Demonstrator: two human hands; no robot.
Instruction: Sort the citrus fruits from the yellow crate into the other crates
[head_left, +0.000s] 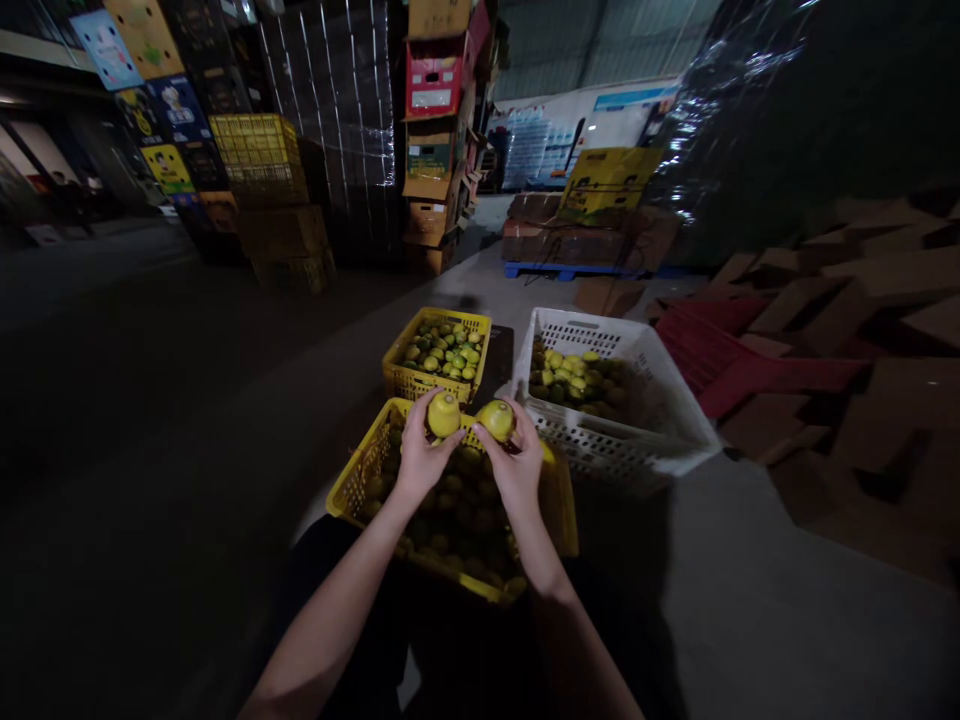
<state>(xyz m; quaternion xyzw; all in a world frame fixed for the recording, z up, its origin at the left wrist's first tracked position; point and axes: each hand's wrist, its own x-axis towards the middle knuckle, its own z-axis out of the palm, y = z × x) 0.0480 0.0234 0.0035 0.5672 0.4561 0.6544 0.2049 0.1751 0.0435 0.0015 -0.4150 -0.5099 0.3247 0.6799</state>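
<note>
In the head view, main risk was a dropped fruit: the left hand (421, 450) and the right hand (517, 455) each had one rounded yellow fruit in a fingertip grasp, so a loose thumb could have let either roll out. Left fruit (443, 414) and right fruit (496, 421) sat side by side, near each other but apart, above the far part of the near yellow crate (561, 500); a slip there would likely have ended on the dark fruit pile (465, 500) inside, maybe bruising something. A drop farther out could have hit the crate's rim and bounced to the floor (750, 620). The far yellow crate (396, 380) and the white crate (667, 400), both with fruit in them, stood close beyond, so a careless sideways reach could have knocked a wrist on an edge. Dim light was another likely cause of error: marks on the skins would have been easy to miss. Pose: both forearms ran forward from the lower edge of the view and converged over the near crate, wrists raised above the pile. Thumbs pointed inward at the near side of each fruit, fingers curled around the outer and far sides; exact finger contact was hard to tell, as the fruits partly hid it.
</note>
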